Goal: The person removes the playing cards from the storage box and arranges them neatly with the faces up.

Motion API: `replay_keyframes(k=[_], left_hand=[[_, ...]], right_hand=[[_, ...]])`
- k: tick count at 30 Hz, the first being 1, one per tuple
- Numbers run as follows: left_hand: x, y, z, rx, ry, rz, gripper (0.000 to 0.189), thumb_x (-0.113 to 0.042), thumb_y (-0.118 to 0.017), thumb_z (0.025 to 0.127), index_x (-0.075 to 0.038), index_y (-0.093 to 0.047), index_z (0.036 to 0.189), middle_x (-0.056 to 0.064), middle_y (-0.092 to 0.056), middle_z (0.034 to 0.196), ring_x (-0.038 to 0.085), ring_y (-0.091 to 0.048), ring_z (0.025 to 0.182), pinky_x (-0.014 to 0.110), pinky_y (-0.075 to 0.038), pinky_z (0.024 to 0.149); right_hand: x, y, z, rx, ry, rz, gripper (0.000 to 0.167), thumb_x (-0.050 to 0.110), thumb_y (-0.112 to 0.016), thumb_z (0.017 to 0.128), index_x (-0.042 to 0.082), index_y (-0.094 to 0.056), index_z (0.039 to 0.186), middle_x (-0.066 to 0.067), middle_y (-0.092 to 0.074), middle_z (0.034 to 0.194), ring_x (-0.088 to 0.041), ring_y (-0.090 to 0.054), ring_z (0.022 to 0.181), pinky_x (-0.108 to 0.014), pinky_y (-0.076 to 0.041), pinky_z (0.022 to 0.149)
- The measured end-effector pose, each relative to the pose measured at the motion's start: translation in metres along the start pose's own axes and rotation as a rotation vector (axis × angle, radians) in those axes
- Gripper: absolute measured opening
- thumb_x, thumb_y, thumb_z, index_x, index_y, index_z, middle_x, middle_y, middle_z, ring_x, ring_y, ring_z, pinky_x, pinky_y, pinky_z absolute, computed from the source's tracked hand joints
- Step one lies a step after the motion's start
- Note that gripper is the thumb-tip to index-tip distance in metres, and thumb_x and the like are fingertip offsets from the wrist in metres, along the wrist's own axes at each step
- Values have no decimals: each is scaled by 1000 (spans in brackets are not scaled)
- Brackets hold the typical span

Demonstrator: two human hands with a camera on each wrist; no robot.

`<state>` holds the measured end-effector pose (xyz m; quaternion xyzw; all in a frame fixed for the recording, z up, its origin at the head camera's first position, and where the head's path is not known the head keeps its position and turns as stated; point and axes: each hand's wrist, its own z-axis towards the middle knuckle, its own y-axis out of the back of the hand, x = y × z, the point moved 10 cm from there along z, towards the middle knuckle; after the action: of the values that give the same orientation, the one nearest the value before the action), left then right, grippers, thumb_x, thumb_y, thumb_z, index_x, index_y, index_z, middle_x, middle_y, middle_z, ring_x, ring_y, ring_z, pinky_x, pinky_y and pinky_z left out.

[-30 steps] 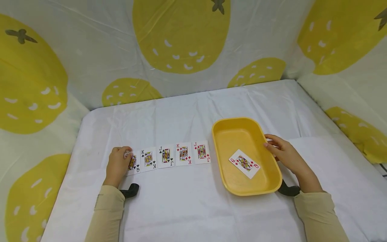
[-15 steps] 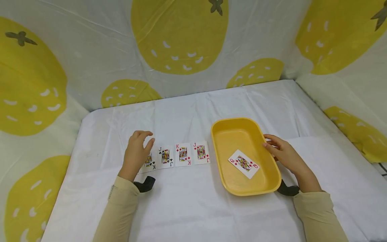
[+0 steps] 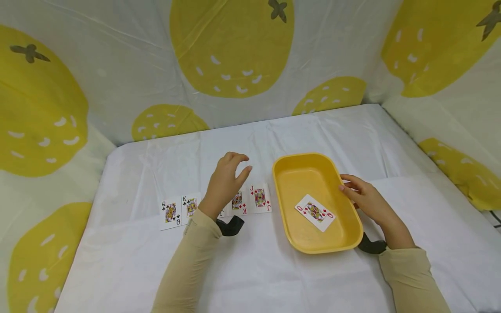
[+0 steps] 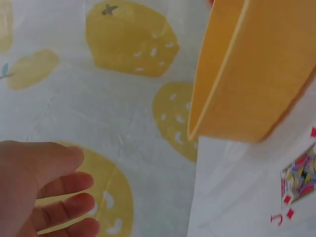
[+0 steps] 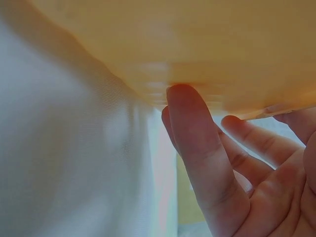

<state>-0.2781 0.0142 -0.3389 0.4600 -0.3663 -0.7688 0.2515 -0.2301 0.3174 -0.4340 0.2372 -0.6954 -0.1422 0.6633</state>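
Note:
My left hand (image 3: 224,184) hovers over the row of playing cards, its fingers relaxed and nothing held. From left to right lie the queen of clubs (image 3: 170,213), king of clubs (image 3: 190,208), jack of clubs (image 3: 221,213), mostly hidden by the hand, king of diamonds (image 3: 238,202), and jack of diamonds (image 3: 260,198). A yellow plastic basin (image 3: 291,224) stands to their right, with the queen of diamonds (image 3: 315,212) lying face up inside. My right hand (image 3: 369,200) holds the basin's right rim, thumb at the edge and fingers against the outer wall (image 5: 148,44).
White cloth (image 3: 266,278) covers the table. Behind and beside it hang white curtains with yellow fruit prints (image 3: 235,48). A black wrist mount (image 3: 231,226) juts out beside my left wrist, another (image 3: 372,244) beside my right.
My left hand has moved right and away from the queen of clubs, passing over the row towards the basin. The queen of clubs stays on the table. My right hand stays at the basin.

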Motion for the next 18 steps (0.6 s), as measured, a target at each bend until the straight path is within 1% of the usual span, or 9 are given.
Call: replay_keyframes(k=[3, 8, 13, 16, 18], left_hand=[[-22, -17, 7, 47, -46, 6, 28, -26, -55, 90, -9, -57, 112, 6, -51, 114, 23, -46, 105, 36, -43, 83], [-54, -42, 17, 113, -119, 18, 30, -26, -58, 89, -7, -57, 112, 8, -51, 114, 24, -49, 103, 33, -42, 85], [-82, -63, 25, 157, -153, 86, 34, -32, -56, 89, -7, -58, 112, 6, -52, 113, 21, -50, 99, 28, -41, 84], [-98, -74, 28, 180, -171, 144, 37, -36, -55, 89, -8, -58, 112, 5, -53, 110, 19, -51, 97, 27, -41, 83], [-107, -84, 29, 203, -174, 165, 40, -38, -56, 88, -7, -58, 113, 5, -53, 108, 18, -52, 94, 25, -42, 82]], right_hand=[[-2, 1, 0, -1, -1, -6, 51, 26, -47, 94, -2, -33, 134, -28, -49, 113, -11, -58, 74, -30, -50, 57], [-3, -1, 2, 2, -11, -27, 52, 26, -47, 94, -2, -32, 135, -27, -49, 113, -13, -57, 76, -29, -50, 58], [-3, -3, 5, 3, -8, -51, 52, 29, -47, 94, -1, -34, 134, -26, -50, 112, -17, -57, 78, -29, -50, 58], [-2, -4, 6, 4, -8, -50, 52, 32, -47, 94, 0, -35, 134, -26, -50, 112, -18, -57, 79, -29, -50, 59], [-1, -4, 5, 3, -9, -47, 53, 33, -47, 94, 0, -35, 134, -26, -50, 112, -18, -58, 80, -29, -50, 59]])
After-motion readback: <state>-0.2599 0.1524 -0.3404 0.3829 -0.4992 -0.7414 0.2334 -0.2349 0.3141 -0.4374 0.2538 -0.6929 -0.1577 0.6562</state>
